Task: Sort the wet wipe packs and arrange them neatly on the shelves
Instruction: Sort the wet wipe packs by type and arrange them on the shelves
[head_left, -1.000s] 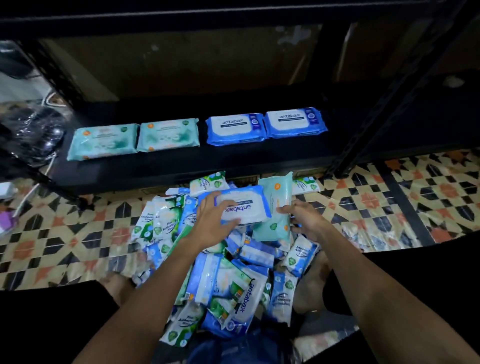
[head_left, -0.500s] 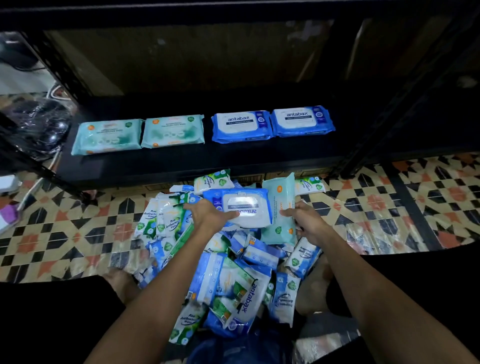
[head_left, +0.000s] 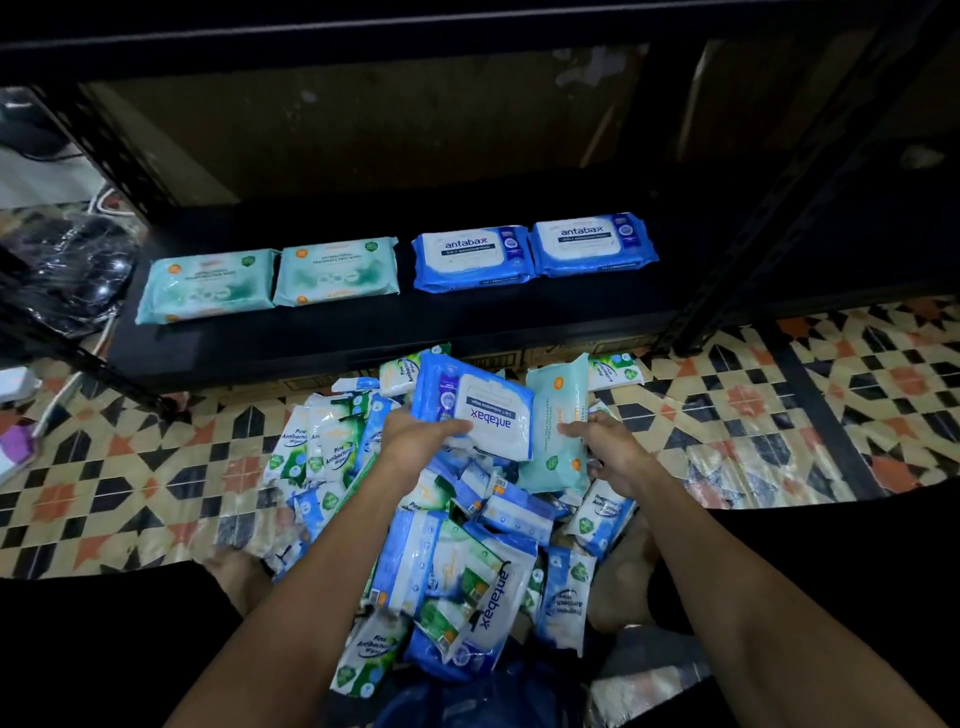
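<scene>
Blue pack (head_left: 475, 410) is up off the pile, label upside down to the camera, tilted, and the left hand (head_left: 415, 441) grips its lower left corner: thumb over the top face, the other fingers tucked underneath and out of sight. Right beside it, the teal pack (head_left: 553, 421) stands on end, touching the blue one's right edge. The right hand (head_left: 605, 449) holds that teal pack at its lower right side, fingers curled round the edge, thumb pressing the front face.

Both packs sit just above the pile (head_left: 441, 545), a loose heap of blue, white and green wipe packs spread across the tiled floor (head_left: 130, 467) between the forearms.

Further out, the black shelf (head_left: 337, 338) carries four packs in a row, lying flat. Two teal ones on the left (head_left: 205, 286) (head_left: 337, 270), edges touching. A small gap, then two blue ones on the right (head_left: 472, 254) (head_left: 592, 241), also edge to edge. A dark upright post (head_left: 779, 218) of the shelving slants down at the right.
</scene>
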